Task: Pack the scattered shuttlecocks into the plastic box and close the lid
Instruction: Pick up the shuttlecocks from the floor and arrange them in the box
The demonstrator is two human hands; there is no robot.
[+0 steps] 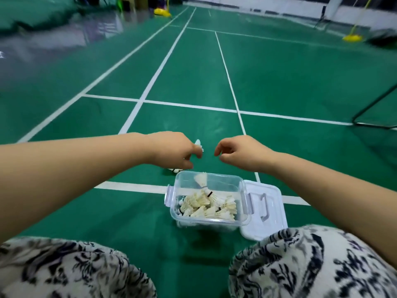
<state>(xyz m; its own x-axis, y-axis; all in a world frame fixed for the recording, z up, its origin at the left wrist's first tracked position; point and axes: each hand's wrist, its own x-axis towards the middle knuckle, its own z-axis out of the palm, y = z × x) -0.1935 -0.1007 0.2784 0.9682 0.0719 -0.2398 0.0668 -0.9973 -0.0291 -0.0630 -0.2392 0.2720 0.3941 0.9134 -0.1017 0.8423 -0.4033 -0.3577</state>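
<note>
A clear plastic box (245, 203) stands open on the green floor between my knees, holding several white shuttlecocks (209, 206). One shuttlecock (200, 179) is in mid-air just above the box's far rim. Its lid (265, 214) lies flat beside it on the right. My left hand (174, 150) hovers beyond the box's far left corner, fingers closed on a white shuttlecock (198, 145) that sticks out past the fingertips. Another shuttlecock (175, 170) lies on the floor under that hand. My right hand (238, 152) hangs beyond the box with curled fingers holding nothing.
White court lines cross the green floor. A black metal frame (373, 112) stands at the right. Yellow post bases (352, 37) (162, 12) sit far off. My patterned trouser knees (311, 263) flank the box.
</note>
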